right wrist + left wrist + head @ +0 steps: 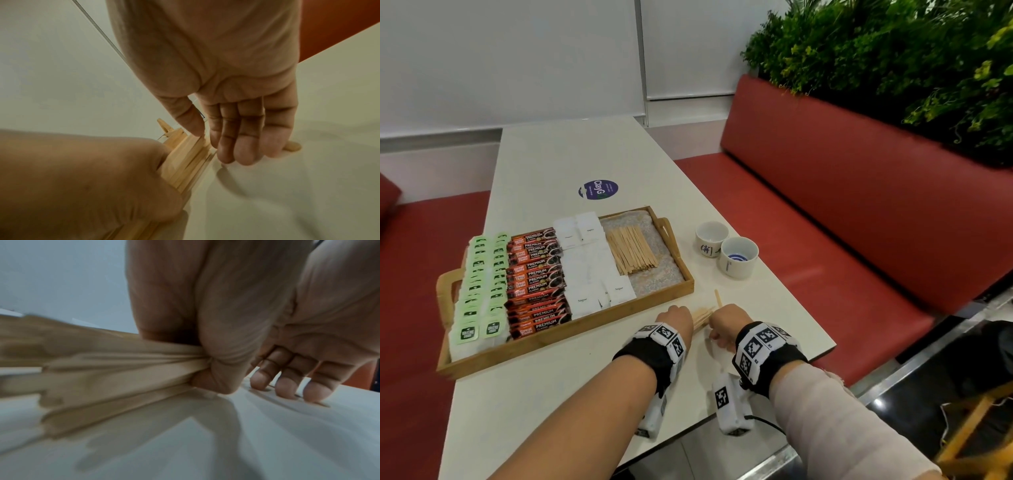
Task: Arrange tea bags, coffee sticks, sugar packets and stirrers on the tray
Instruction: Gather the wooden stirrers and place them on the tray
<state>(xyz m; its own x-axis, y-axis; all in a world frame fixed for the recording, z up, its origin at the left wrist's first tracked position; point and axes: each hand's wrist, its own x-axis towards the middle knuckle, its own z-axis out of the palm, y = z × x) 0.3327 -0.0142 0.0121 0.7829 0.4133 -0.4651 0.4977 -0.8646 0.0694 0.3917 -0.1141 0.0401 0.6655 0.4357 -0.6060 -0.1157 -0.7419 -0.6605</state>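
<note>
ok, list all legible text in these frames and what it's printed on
"PREMIUM" / "CLASSIC": red-and-black coffee sticks in the wooden tray.
"Sugar": white paper sugar packets.
"ClayG": round dark-blue sticker on the white table; its smaller print is unreadable.
Green tea bag tags: white lettering, too blurred.
White ceramic cup: dark characters, not legible.
Wrist-band markers: black-and-white codes, no words.
Wrist views: none.

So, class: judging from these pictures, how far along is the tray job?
Done: tea bags, coffee sticks, sugar packets and one pile of stirrers lie in rows on the tray. In hand: the left hand grips a stirrer bundle. Left: placing those, plus one loose stirrer.
</note>
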